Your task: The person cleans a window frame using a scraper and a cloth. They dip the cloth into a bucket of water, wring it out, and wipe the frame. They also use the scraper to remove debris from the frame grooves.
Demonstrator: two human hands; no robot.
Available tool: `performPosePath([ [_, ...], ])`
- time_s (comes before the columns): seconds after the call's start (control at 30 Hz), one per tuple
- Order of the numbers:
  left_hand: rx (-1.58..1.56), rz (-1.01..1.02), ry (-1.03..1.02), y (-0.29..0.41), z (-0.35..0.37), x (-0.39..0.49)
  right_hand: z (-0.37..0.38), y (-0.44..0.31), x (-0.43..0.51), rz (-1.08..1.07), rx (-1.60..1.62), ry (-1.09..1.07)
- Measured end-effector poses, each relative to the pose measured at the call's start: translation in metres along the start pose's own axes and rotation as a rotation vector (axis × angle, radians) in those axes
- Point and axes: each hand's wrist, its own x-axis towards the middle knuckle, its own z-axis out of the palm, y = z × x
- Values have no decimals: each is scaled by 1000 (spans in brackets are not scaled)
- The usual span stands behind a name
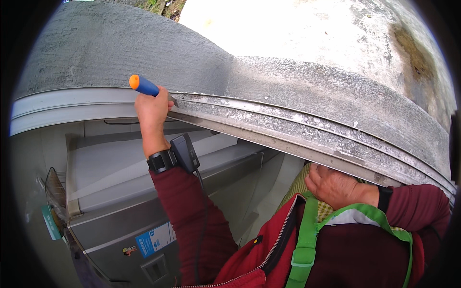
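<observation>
My left hand [153, 111] is closed around a hand tool with a blue handle and an orange end [144, 85]. Only a short grey metal part of the tool shows past my fingers. It touches the sliding window track [252, 115], right where the clean white frame meets the dirty stretch. Crumbly grey and white debris coats the grooves to the right of the tool. My right hand [333, 185] lies with bent fingers by the inner edge of the track, over patterned cloth. Its fingertips are partly hidden, so whether it grips anything is unclear.
Below my left arm stands a silver refrigerator [126, 223] bearing a blue and white label [155, 239]. A wire rack [56, 183] is at its left. Beyond the track are a rough grey cement ledge [119, 50] and a bright concrete surface [306, 32].
</observation>
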Motion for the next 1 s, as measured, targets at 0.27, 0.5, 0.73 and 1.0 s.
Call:
performPosePath([
  [0.27, 114, -39, 214, -15, -9, 19, 2, -1, 1, -10, -6, -1],
  [0.5, 316, 13, 109, -14, -2, 38, 4, -2, 1, -16, 3, -54],
  [0.73, -19, 44, -20, 3, -1, -7, 1, 0, 1, -12, 52, -11],
  [1.0, 19, 24, 406, -13, -21, -5, -4, 3, -1, -31, -34, 14],
])
